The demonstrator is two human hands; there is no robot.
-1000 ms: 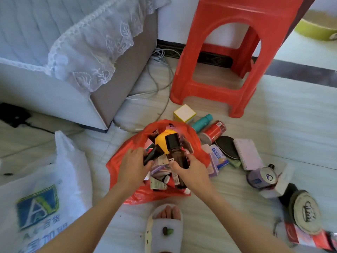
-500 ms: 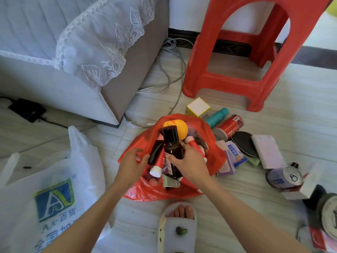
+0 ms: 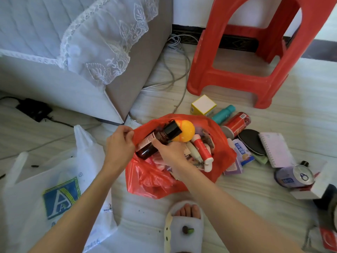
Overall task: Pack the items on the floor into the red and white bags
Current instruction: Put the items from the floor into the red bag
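- Floor [image 3: 237,194]: pale, wood-grain streaked; dark skirting band along the far wall.
- Red bag [image 3: 151,179]: centre of the floor, mouth open, filled with tubes, a yellow ball [image 3: 185,131] and other small goods.
- Left hand [image 3: 119,145]: fingers pinch the bag's left rim.
- Right hand [image 3: 171,152]: fingers curled round a brown bottle [image 3: 152,143] with a black cap, tilted over the bag's mouth.
- White bag [image 3: 45,189]: near left, lying flat, blue-and-green logo.
- Loose items right of the red bag: yellow-and-white box [image 3: 203,105], teal bottle [image 3: 223,114], red can [image 3: 237,123], black paddle [image 3: 252,141], spiral notebook [image 3: 275,149], tin can [image 3: 293,177].
- Red plastic stool [image 3: 237,77]: far right.
- Sofa with lace cover [image 3: 102,44]: far left; grey cables [image 3: 179,61] beside it.
- White slipper [image 3: 184,227]: near centre, on a foot.
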